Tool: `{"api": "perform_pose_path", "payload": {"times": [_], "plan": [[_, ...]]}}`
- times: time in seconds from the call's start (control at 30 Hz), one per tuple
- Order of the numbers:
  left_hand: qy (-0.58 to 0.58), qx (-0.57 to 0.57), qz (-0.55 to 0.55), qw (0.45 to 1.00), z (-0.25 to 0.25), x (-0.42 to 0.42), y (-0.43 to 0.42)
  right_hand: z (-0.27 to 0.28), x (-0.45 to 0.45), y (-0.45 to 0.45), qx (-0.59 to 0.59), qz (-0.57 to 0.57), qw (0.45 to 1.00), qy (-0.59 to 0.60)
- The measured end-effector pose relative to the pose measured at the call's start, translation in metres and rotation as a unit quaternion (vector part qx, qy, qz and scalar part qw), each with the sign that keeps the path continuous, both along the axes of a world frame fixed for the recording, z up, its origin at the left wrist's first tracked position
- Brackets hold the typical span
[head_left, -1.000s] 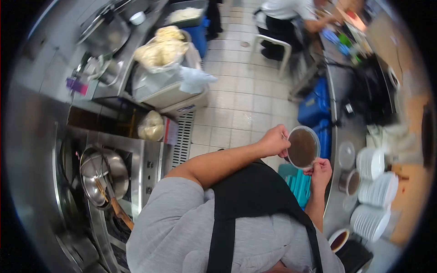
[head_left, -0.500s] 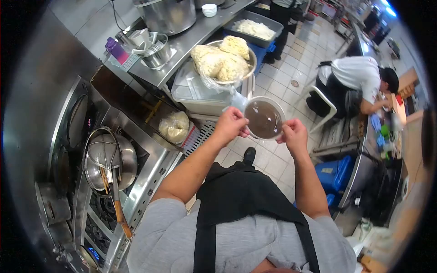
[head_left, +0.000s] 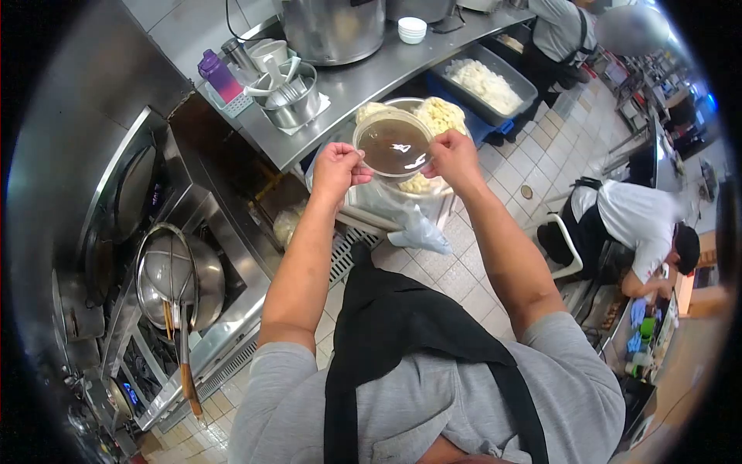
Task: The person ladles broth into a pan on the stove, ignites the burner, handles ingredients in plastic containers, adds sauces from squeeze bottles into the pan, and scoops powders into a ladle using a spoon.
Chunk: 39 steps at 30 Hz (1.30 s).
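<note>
Near the upper middle of the frame, I had both hands closed by the fingertips on the tub's rim: the left hand point(head_left: 454, 158) at its right side, the right hand point(head_left: 341, 172) at its left. The tub point(head_left: 393, 144) held brown liquid.

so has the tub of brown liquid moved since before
Yes, the tub has moved toward the steel counter, now overlapping the bagged food in view.

Container point(head_left: 393, 144): clear, glossy plastic | counter point(head_left: 355, 83): smooth metal | apron point(head_left: 402, 321): matt black cloth
</note>
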State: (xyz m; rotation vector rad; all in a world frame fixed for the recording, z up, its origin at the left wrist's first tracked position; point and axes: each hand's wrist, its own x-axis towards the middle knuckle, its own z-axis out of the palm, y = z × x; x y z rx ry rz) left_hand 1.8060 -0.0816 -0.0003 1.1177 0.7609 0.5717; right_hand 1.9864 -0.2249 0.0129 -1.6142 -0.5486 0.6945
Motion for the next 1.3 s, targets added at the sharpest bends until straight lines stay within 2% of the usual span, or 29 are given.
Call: {"api": "perform_pose_path", "payload": {"times": [0.23,0.5,0.67,0.77,0.83,0.87,1.3], "plan": [[-0.054,-0.044,0.033,0.997,-0.028,0.036,0.104,-0.018,0.032,0.110,0.001,-0.009,0.999,0.044],[-0.087,-0.069,0.029,0.993,-0.058,0.065,0.178,-0.057,0.067,0.203,-0.015,-0.064,0.996,0.058],[-0.122,-0.074,0.023,0.989,-0.090,0.070,0.194,-0.068,0.087,0.246,-0.039,-0.078,0.992,0.088],[-0.061,-0.105,0.043,0.992,-0.111,0.060,0.198,-0.080,0.096,0.267,-0.039,-0.075,0.992,0.097],[-0.022,-0.086,0.054,0.995,-0.131,0.048,0.203,-0.083,0.098,0.279,-0.047,-0.075,0.991,0.098],[0.013,-0.066,0.069,0.995,-0.134,0.043,0.205,-0.085,0.097,0.284,-0.054,-0.075,0.990,0.102],[-0.012,-0.097,0.065,0.993,-0.143,0.008,0.212,-0.095,0.100,0.333,-0.036,-0.071,0.983,0.164]]}}
